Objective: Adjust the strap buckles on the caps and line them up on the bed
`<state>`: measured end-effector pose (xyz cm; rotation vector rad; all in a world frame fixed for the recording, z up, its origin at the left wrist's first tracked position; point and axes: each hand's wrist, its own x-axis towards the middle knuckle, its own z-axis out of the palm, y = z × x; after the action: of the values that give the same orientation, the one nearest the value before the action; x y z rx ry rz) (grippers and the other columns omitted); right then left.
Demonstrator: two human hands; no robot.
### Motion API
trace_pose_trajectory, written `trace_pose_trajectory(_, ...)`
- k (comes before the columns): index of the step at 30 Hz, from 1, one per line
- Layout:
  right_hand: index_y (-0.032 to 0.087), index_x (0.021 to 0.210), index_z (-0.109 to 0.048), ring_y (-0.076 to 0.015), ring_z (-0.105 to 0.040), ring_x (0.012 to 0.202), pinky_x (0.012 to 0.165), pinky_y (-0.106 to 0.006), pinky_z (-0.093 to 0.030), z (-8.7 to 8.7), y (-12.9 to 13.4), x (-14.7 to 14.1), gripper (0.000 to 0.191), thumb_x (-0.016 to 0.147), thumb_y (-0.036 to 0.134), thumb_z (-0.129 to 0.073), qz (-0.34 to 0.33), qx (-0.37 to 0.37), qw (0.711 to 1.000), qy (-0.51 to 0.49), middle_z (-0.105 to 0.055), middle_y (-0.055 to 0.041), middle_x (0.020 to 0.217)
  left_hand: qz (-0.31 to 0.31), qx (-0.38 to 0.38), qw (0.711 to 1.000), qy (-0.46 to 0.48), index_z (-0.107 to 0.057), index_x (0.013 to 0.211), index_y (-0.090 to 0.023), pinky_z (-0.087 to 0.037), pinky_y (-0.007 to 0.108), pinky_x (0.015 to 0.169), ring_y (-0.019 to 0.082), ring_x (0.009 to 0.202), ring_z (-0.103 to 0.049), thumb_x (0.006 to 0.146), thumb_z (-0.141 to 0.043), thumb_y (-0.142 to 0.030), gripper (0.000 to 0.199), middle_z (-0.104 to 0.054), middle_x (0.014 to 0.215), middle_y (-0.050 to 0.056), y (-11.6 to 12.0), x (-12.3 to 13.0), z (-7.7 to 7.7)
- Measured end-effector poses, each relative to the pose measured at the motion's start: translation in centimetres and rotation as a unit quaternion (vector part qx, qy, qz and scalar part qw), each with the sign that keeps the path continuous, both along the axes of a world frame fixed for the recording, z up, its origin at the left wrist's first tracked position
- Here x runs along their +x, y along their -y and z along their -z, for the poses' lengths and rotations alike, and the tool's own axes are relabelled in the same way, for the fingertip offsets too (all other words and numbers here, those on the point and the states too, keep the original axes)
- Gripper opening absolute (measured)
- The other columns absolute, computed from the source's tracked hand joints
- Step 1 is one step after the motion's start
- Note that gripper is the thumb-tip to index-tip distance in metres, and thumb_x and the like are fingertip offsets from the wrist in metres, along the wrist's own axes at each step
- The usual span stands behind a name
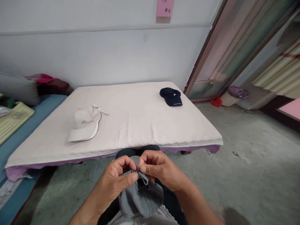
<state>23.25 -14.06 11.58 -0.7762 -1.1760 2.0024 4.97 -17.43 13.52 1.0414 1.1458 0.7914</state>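
Note:
A grey cap (138,201) rests over my lap, its strap end turned up between my fingers. My left hand (117,175) pinches the strap from the left, thumb and forefinger pressed on it. From the right, my right hand (157,167) pinches the same strap, its fingertips almost touching those of the left. The small fastening between the fingertips is mostly hidden. A cream cap (84,120) with a loose strap lies on the left of the covered table (131,115). Toward the back right of it sits a navy cap (172,96).
On the left is a blue bench (50,104) with a grey cushion (20,89) and folded cloths. A waste bin (231,97) and a red bag (216,101) stand by the sliding door at the right. A pink note (165,7) hangs on the wall.

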Motion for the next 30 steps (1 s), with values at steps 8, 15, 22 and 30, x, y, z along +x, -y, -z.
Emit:
trace_pose_trajectory(8, 0.014, 0.073, -0.059, -0.0037, -0.038, 0.044, 0.042, -0.017, -0.028, 0.1, 0.2, -0.5, 0.024, 0.076, 0.034, -0.072, 0.007, 0.018, 1.000, -0.004, -0.046, 0.0067, 0.055, -0.004, -0.007, 1.000, 0.006, -0.056, 0.075, -0.019, -0.033, 0.023, 0.058, 0.012, 0.064, -0.043, 0.071, -0.072, -0.032, 0.021, -0.054, 0.067, -0.003, -0.1, 0.0, 0.0)
trace_pose_trajectory(15, 0.016, 0.079, -0.058, -0.0069, -0.038, 0.055, 0.049, -0.020, -0.031, 0.1, 0.4, -0.3, 0.019, 0.081, 0.033, -0.067, 0.009, 0.089, 0.996, 0.008, -0.048, 0.0041, 0.064, -0.008, -0.039, 0.997, 0.060, -0.052, 0.072, -0.018, -0.031, 0.022, 0.056, 0.010, 0.060, -0.038, 0.073, -0.068, -0.027, 0.018, -0.046, 0.064, -0.004, 0.1, 0.0, 0.7)
trace_pose_trajectory(22, 0.020, 0.095, -0.060, -0.0103, -0.041, 0.069, 0.061, -0.023, -0.036, -1.1, 0.9, 0.6, 0.022, 0.076, 0.022, -0.071, 0.003, 0.217, 0.969, 0.120, -0.052, 0.0022, 0.081, -0.004, -0.044, 0.996, 0.078, -0.055, 0.079, -0.017, -0.035, 0.022, 0.059, 0.011, 0.065, -0.041, 0.075, -0.063, -0.028, 0.014, -0.049, 0.071, -0.002, -0.2, 0.1, 0.6)
trace_pose_trajectory(30, 0.020, 0.087, -0.057, -0.0127, -0.048, 0.075, 0.068, -0.025, -0.040, -1.7, 0.8, 0.3, 0.021, 0.071, 0.007, -0.062, 0.023, 0.276, 0.941, 0.197, -0.056, 0.0012, 0.085, 0.002, -0.033, 0.997, 0.071, -0.051, 0.074, -0.018, -0.035, 0.021, 0.058, 0.011, 0.064, -0.038, 0.073, -0.062, -0.026, 0.014, -0.046, 0.070, -0.003, -0.7, 0.4, 0.3)
